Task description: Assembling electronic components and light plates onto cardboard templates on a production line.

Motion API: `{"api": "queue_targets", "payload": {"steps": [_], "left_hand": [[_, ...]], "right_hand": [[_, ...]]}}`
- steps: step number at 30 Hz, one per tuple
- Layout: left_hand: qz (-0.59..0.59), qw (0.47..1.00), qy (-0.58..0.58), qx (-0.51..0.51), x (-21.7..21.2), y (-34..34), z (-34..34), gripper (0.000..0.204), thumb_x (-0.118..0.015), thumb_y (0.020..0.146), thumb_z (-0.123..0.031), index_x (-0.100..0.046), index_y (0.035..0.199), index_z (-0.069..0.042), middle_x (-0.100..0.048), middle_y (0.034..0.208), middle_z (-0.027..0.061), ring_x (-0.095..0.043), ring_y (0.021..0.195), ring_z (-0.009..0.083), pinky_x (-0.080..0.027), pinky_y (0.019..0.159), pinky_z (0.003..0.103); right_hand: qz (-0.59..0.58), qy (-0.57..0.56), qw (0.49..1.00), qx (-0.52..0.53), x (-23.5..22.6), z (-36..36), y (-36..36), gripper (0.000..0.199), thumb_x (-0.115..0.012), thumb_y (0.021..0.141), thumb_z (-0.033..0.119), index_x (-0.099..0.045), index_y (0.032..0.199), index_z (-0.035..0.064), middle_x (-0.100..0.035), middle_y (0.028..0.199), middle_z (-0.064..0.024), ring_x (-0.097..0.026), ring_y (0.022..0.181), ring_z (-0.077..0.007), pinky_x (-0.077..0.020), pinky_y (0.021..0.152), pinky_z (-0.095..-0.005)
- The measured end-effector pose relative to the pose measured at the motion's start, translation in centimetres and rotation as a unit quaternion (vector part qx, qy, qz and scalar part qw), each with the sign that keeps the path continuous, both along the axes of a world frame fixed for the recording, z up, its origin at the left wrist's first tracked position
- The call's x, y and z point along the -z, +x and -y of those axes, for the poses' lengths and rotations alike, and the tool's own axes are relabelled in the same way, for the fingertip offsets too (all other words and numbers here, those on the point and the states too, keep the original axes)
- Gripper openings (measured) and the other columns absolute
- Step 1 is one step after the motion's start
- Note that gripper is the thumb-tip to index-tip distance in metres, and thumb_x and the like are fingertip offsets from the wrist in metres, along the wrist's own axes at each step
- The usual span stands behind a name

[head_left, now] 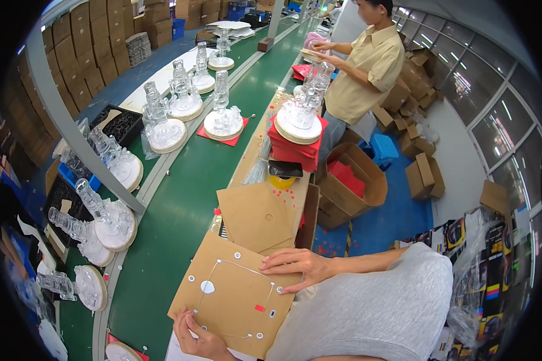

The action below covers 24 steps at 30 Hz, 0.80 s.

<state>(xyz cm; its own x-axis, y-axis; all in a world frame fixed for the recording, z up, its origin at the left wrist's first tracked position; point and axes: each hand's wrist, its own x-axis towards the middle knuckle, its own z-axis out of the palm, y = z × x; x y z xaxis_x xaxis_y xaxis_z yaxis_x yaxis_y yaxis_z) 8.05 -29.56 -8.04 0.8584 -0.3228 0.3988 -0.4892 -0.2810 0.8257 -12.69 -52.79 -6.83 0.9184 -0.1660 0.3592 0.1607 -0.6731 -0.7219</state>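
Observation:
A flat brown board lies tilted in front of me, with a thin white wire running around its face between small white clips. Round white washers, a pale oval spot and a small red patch also show on it. My right hand rests on the upper right edge, fingers stretched out and apart. At the lower left edge, my left hand has its fingers pinched together around the white wire beside a clip; its palm side is partly hidden. Just beyond lie more brown boards.
Clear glass-like pieces on round white bases line the green conveyor. Another stands on a red stack beside a dark phone. A co-worker stands farther along. An open carton stands right of the bench.

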Motion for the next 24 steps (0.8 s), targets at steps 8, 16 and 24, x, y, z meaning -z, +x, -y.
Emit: {"api": "queue_targets", "payload": {"steps": [8,16,24], "left_hand": [[0.065,0.995,0.062,-0.051,-0.5,-0.9,0.5,0.017,-0.056,0.101,-0.003,-0.068,0.097,0.009,-0.069,0.095,0.0161,-0.066,0.085,0.0290,-0.054,0.079,0.040],[0.045,0.994,0.057,-0.077,-1.2,-2.2,-0.2,0.015,-0.061,0.098,-0.003,-0.072,0.099,0.007,-0.073,0.095,0.0151,-0.068,0.085,0.0268,-0.054,0.077,0.036],[0.203,0.970,0.135,-0.007,-2.7,-4.1,-1.2,0.015,-0.071,0.081,0.006,-0.074,0.096,0.001,-0.075,0.100,0.0160,-0.073,0.100,0.0360,-0.053,0.097,0.052]], "right_hand": [[-0.049,-0.048,0.998,0.002,-1.4,-0.4,-0.1,0.064,-0.079,0.082,0.021,-0.059,0.141,0.0093,-0.053,0.133,-0.0101,-0.054,0.120,-0.0309,-0.0502,0.101,-0.0409],[-0.040,-0.055,0.997,-0.040,-1.5,2.8,2.1,0.043,-0.081,0.080,0.023,-0.072,0.121,0.0103,-0.067,0.118,-0.0082,-0.062,0.105,-0.0289,-0.0478,0.095,-0.0430],[0.040,-0.178,0.965,-0.188,-3.2,3.2,16.1,0.068,-0.082,0.077,0.025,-0.061,0.140,0.0165,-0.050,0.152,-0.0122,-0.048,0.140,-0.0351,-0.0403,0.112,-0.0504]]}}
